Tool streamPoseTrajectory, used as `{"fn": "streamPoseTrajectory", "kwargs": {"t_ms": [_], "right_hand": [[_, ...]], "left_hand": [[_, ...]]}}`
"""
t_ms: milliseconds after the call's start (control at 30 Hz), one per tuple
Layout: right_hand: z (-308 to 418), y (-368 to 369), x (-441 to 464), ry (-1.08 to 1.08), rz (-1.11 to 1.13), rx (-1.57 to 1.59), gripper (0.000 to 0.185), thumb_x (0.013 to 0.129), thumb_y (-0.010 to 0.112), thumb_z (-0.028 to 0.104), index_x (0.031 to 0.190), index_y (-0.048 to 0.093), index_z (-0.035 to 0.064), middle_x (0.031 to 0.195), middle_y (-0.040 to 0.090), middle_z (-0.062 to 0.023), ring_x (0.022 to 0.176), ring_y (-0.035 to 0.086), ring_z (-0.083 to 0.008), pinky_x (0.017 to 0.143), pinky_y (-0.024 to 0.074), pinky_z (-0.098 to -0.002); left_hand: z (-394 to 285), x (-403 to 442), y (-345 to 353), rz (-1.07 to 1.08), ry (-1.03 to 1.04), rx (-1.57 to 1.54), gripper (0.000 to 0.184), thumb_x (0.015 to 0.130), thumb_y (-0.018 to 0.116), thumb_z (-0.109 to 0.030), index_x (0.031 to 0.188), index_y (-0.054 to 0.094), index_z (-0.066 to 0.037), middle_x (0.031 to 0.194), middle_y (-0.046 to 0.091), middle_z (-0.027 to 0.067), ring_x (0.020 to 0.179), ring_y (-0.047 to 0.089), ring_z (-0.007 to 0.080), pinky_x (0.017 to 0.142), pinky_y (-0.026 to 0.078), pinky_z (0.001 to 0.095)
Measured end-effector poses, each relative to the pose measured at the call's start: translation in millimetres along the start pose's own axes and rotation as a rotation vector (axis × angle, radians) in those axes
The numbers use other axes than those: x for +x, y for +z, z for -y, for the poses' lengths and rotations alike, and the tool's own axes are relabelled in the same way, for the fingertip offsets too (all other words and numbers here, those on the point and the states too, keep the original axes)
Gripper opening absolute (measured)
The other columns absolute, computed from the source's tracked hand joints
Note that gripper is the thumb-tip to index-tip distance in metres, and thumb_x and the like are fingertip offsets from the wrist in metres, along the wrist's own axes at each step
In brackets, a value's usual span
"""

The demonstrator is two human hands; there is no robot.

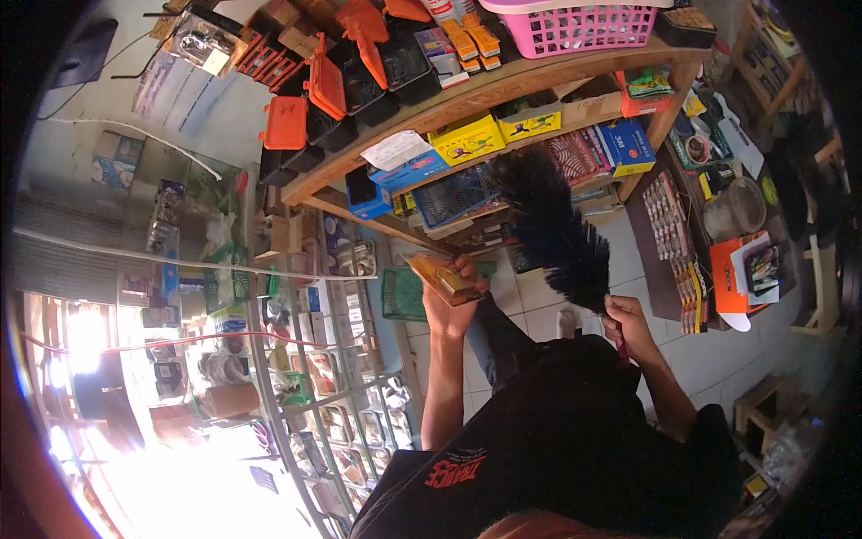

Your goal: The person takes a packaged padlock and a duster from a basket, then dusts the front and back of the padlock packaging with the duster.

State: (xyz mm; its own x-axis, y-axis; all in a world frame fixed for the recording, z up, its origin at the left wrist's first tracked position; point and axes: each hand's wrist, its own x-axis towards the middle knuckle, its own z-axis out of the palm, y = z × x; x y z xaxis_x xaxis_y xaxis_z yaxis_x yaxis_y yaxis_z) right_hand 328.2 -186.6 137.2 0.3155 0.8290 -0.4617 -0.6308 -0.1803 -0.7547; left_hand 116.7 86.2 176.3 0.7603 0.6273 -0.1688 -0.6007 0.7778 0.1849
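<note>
Head: right hand [628, 327] closed round duster [564, 241]

atop the wooden shelf [503, 90] stand a pink basket [584, 34], small orange boxes [471, 41] — and black bins [411, 70].

Deep blue-black is shown by the feather duster [566, 242] near the frame's centre; its handle [622, 349], partly hidden, is coloured dark red. The packet [442, 280] to its left is tinted amber-yellow. At lower centre, the black shirt [557, 440] is marked with red lettering [453, 474]. Along the top, black bins [416, 67] are paired with bright orange lids [328, 85], and a pink basket [582, 38] is patterned with rows of slots. Below, a yellow box [467, 140] and a blue openwork tray [449, 199] are seen. Pale floor tiles [534, 295] are lined in a grid.
</note>
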Motion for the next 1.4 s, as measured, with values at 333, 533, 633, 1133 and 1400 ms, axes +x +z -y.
{"fn": "streamPoseTrajectory", "kwargs": {"t_ms": [333,533,633,1133,1400], "right_hand": [[-13,8,1,0.114,-0.021,0.041,0.027,0.103,0.052,0.028,0.082,0.045,0.0129,0.058,0.043,0.0017,0.045,0.035,-0.0062,0.043,0.0296,-0.0233],[-5,23,3,0.03,0.131,-0.163,0.029,0.103,0.053,0.028,0.114,0.06,0.0023,0.062,0.042,0.0052,0.048,0.036,-0.0032,0.045,0.0322,-0.023],[10,41,-3,0.056,0.206,-0.215,0.029,0.101,0.056,0.029,0.115,0.058,0.0039,0.064,0.041,0.0067,0.051,0.036,-0.0032,0.047,0.0334,-0.0235],[-8,95,7,-0.306,0.504,-1.004,0.042,0.101,0.052,0.018,0.141,0.049,0.005,0.065,0.054,-0.0108,0.06,0.053,-0.0116,0.059,0.0452,-0.0304],[-19,109,28,-0.397,0.597,-0.976,0.043,0.1,0.049,0.012,0.141,0.049,0.0025,0.065,0.048,0.0009,0.055,0.042,-0.0065,0.051,0.0389,-0.0253]], "left_hand": [[-10,-24,-54,-0.225,0.079,0.137,0.02,0.103,0.05,-0.029,0.106,0.059,-0.012,0.1,0.062,0.0034,0.076,0.06,0.0165,0.055,0.05,0.0278],[2,-31,-55,-0.134,0.092,-0.027,0.031,0.1,0.049,-0.04,0.114,0.06,-0.014,0.103,0.065,0.0066,0.093,0.064,0.0223,0.078,0.053,0.0438],[6,-32,-38,-0.161,0.165,-0.048,0.051,0.097,0.048,-0.053,0.125,0.059,-0.012,0.116,0.066,0.0087,0.108,0.064,0.0252,0.091,0.051,0.0516],[-12,-46,5,-0.07,0.445,-0.018,0.069,0.097,0.039,-0.062,0.141,0.049,-0.01,0.14,0.053,0.0126,0.127,0.05,0.0351,0.108,0.038,0.0514],[-39,-75,-13,0.014,0.62,0.145,0.062,0.1,0.041,-0.052,0.14,0.049,-0.006,0.14,0.053,0.012,0.127,0.051,0.0318,0.108,0.041,0.0482]]}}
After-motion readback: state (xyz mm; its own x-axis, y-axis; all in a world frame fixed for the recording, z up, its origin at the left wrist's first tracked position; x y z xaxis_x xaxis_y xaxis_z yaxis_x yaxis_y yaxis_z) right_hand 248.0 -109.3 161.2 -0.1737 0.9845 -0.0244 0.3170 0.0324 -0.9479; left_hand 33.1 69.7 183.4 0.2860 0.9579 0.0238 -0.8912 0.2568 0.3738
